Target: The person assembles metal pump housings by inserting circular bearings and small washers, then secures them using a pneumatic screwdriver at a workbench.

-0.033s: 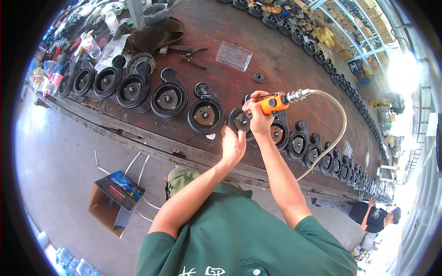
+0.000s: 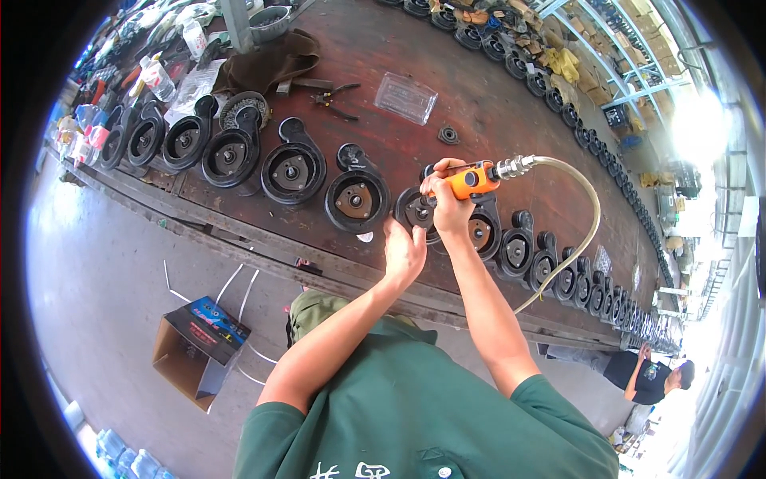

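Note:
An orange air screwdriver is wrapped in the fingers of my right hand. A metal fitting joins it to a clear hose that curves down to the right. The tool is over a black round housing, one in a long row along the table's near edge; its tip is hidden by my hand. My left hand grips this housing's near rim, with thumb and fingers curled against it. Just to the left stands another housing with a brown plate inside, and to the right another, partly covered by my right forearm.
Pliers, a clear plastic tray and a small dark metal part lie farther back on the reddish table. A bowl of small fasteners stands behind the left housings. An open cardboard box sits on the floor. Another person is at far right.

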Demonstrator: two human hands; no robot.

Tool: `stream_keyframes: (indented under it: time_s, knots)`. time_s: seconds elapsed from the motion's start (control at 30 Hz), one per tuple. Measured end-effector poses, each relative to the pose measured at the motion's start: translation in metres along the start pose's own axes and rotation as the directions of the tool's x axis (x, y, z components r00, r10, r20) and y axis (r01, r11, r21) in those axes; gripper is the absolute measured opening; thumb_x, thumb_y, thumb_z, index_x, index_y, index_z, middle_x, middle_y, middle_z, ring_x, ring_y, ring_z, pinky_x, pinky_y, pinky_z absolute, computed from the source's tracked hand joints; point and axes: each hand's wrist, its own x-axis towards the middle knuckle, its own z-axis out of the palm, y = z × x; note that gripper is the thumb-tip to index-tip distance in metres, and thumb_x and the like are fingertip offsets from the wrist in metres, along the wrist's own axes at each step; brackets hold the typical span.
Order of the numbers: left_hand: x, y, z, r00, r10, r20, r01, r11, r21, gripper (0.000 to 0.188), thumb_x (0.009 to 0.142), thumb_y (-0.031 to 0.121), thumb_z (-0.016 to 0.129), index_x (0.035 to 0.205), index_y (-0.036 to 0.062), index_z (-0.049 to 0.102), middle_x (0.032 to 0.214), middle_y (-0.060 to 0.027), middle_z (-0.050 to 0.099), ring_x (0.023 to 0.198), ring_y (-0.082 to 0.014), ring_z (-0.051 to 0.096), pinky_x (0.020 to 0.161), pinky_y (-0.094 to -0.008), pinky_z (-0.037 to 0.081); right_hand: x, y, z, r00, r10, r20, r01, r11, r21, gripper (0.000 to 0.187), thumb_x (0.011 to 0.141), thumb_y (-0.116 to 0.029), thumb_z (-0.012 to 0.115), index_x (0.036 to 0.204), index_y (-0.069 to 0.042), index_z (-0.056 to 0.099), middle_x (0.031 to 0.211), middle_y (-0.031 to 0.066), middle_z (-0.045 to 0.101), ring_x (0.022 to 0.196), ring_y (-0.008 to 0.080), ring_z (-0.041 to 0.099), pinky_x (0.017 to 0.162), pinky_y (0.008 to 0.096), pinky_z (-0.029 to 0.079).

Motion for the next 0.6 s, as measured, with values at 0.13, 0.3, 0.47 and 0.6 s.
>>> stream_keyframes:
  time_s: [0.13, 0.3, 0.47, 0.6]
  knots:
    - [0.001, 0.001, 0.003, 0.997, -0.074, -0.009, 0.072, 0.986, -0.15, 0.067, 0.09, 0.019, 0.062, 0.143, -0.0077, 0.031, 0.133, -0.0347, 0.049, 0.123, -0.0488, 0.054, 0.106, -0.0505, 0.043, -0.002, -0.005, 0.004, 1.0, -0.002, 0.015, 0.003, 1.0, -0.017, 0.022, 0.089, 0.006, 0.056, 0.109, -0.002, 0.055, 0.08, 0.0047, 0.059, 0.069, 0.0148, 0.06, 0.069, 0.0311, 0.053]
    - [0.01, -0.015, 0.015, 0.994, -0.102, -0.038, 0.091, 0.971, -0.222, 0.064, 0.095, 0.019, 0.06, 0.146, -0.0023, 0.029, 0.122, -0.0219, 0.058, 0.094, -0.0276, 0.067, 0.072, -0.0372, 0.06, -0.003, 0.003, 0.008, 0.997, 0.016, 0.073, -0.015, 1.0, -0.009, 0.023, 0.086, 0.008, 0.061, 0.106, -0.002, 0.056, 0.085, 0.0047, 0.061, 0.07, 0.012, 0.062, 0.066, 0.0277, 0.054]
    - [0.007, 0.005, 0.013, 0.982, -0.173, -0.079, 0.152, 0.963, -0.222, 0.063, 0.093, 0.026, 0.064, 0.143, -0.0028, 0.039, 0.126, -0.0253, 0.059, 0.111, -0.0348, 0.064, 0.091, -0.0427, 0.053, -0.002, 0.017, 0.009, 0.996, 0.01, 0.087, -0.003, 0.997, -0.078, 0.03, 0.081, 0.009, 0.068, 0.105, -0.003, 0.057, 0.093, 0.0054, 0.066, 0.078, 0.012, 0.065, 0.069, 0.0268, 0.056]
    - [0.003, 0.01, 0.009, 0.981, -0.166, -0.103, 0.14, 0.965, -0.224, 0.062, 0.085, 0.016, 0.062, 0.14, -0.0036, 0.043, 0.133, -0.0304, 0.051, 0.126, -0.0458, 0.052, 0.109, -0.0497, 0.042, -0.005, 0.02, 0.01, 0.997, 0.023, 0.074, -0.016, 0.997, -0.082, 0.026, 0.08, 0.008, 0.069, 0.102, -0.003, 0.059, 0.092, 0.0044, 0.066, 0.078, 0.011, 0.064, 0.07, 0.0262, 0.055]
